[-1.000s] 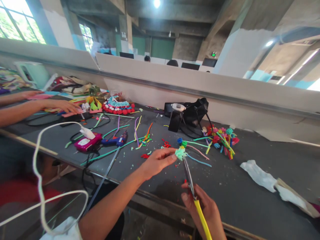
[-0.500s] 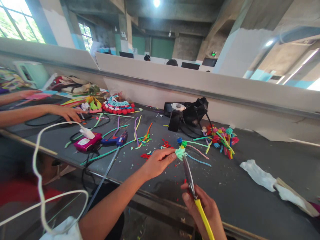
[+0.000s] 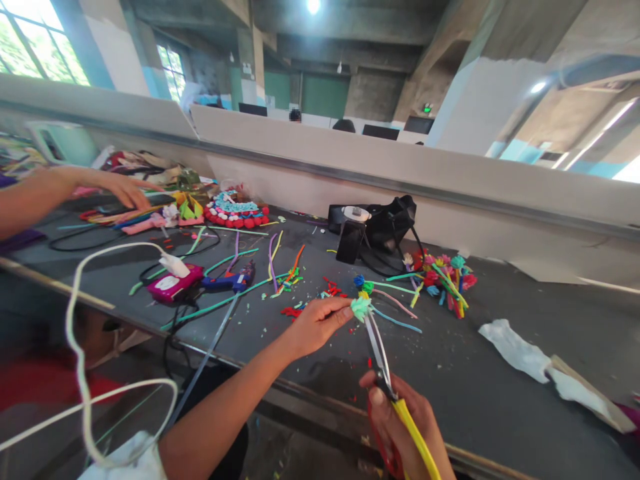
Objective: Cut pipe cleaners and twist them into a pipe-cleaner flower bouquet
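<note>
My left hand [image 3: 320, 325] pinches a mint-green fluffy flower [image 3: 361, 307] between thumb and fingers above the dark table. My right hand [image 3: 407, 417] is wrapped round the yellow-handled scissors [image 3: 376, 347], with a red part showing under the palm. The blade tips meet the lower right edge of the flower, the blades slightly parted. Just behind it lie a dark blue pompom-like flower [image 3: 359, 281] and a green one [image 3: 368, 287]. A pink pipe cleaner [image 3: 397, 302] and a blue pipe cleaner [image 3: 397, 321] lie to the right.
A blue glue gun [image 3: 233, 279] and magenta box [image 3: 175, 285] lie left, among pipe cleaners and red clippings [image 3: 333, 288]. Behind are a phone [image 3: 351, 241] and black bag [image 3: 395, 227]. A flower bunch [image 3: 450, 277] and white tissue [image 3: 515, 347] lie right. A co-worker's hand [image 3: 120, 190] reaches in.
The scissors have tilted and their blades have parted a little, with the red part now showing. My left hand stays put. The co-worker's hand has lifted and moved back left.
</note>
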The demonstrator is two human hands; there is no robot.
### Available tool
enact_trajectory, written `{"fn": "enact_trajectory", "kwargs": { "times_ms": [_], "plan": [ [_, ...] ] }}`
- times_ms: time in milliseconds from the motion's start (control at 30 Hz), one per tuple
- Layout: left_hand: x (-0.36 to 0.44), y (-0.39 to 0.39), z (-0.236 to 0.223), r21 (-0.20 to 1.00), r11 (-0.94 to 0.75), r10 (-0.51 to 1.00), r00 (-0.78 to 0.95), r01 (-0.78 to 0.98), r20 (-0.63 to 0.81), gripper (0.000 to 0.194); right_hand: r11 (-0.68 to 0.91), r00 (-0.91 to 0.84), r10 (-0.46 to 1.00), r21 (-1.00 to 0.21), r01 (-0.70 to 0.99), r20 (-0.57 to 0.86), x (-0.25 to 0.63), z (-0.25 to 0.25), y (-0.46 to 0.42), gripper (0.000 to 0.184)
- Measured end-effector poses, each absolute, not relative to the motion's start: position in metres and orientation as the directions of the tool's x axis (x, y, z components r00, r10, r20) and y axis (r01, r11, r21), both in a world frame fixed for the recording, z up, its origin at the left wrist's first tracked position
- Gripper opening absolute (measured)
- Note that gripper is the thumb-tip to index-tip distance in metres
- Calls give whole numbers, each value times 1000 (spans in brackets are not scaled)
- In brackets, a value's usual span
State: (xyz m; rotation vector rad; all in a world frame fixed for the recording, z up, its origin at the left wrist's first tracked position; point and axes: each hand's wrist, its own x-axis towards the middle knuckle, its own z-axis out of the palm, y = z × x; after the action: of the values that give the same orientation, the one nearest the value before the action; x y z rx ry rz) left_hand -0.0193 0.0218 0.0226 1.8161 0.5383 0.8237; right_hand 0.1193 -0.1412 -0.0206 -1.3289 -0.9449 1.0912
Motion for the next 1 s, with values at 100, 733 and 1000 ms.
{"fn": "enact_trajectory", "kwargs": {
  "times_ms": [100,733,1000],
  "plan": [
    [-19,22,21,936,-350,690,667,-33,282,39,-100,169,977,-981,-167,-128,119,-19,-142,45],
    [-25,32,25,868,-495,714,592,49,374,36,-97,213,971,-992,-79,-112,119,-18,-142,51],
    [-24,28,22,760,-649,628,587,34,511,31,-98,258,961,-995,-27,-102,117,-16,-141,50]
  ]
}}
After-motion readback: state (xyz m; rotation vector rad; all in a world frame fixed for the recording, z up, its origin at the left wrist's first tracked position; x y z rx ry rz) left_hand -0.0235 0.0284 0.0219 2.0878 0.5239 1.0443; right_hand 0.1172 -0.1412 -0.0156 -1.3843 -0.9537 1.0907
